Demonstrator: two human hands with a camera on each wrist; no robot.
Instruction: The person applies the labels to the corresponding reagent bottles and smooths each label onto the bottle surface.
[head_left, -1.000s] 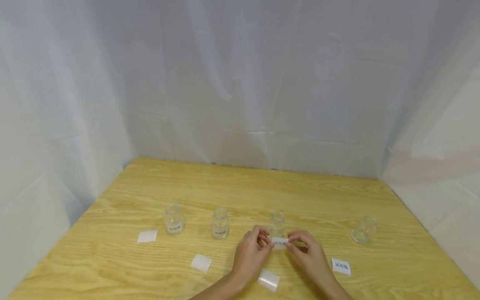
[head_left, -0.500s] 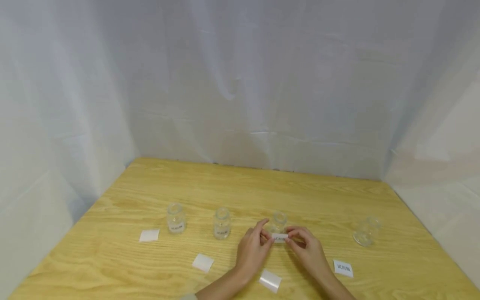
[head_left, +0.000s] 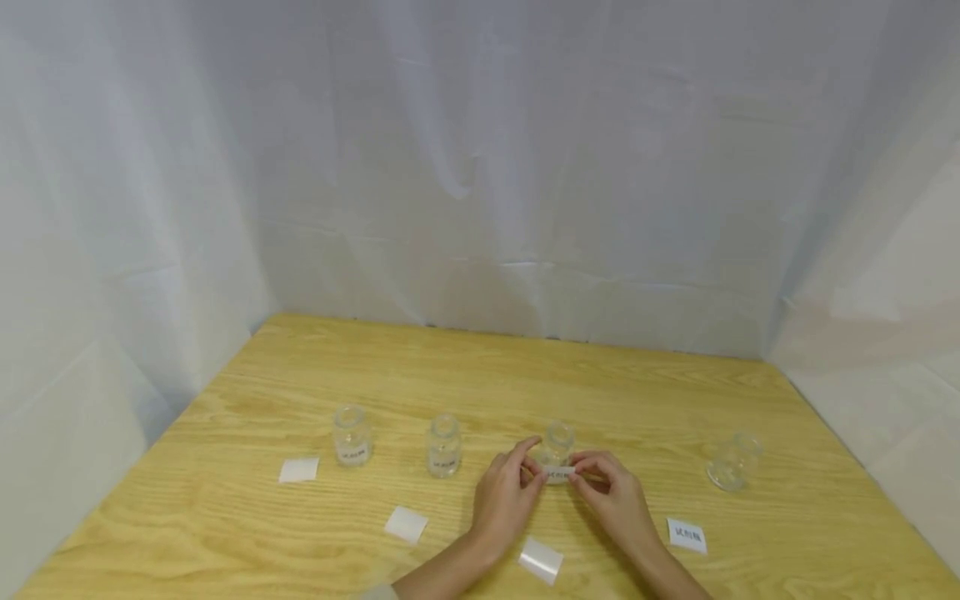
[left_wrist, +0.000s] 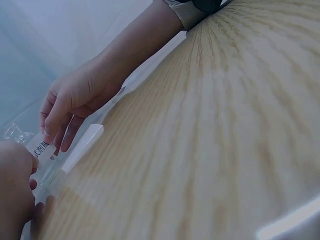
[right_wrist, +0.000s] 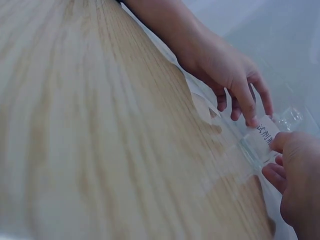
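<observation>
A small white label printed with dark characters lies across the front of a clear glass bottle. Its left end is pinched by my left hand, whose index finger rises beside the bottle. My right hand pinches the other end between thumb and index finger. In the right wrist view the label sits against the bottle's side, with the fingers of both hands at its ends. How much of its back touches the glass I cannot tell.
Two bottles with labels stand to the left. A bare bottle stands at the right, behind a printed label on the table. Blank white pieces lie nearer the front. White curtains surround the wooden table.
Both hands have moved the label slightly away from me, up against the bottle's front. The left index finger has lifted and straightened. The other bottles stay put.
</observation>
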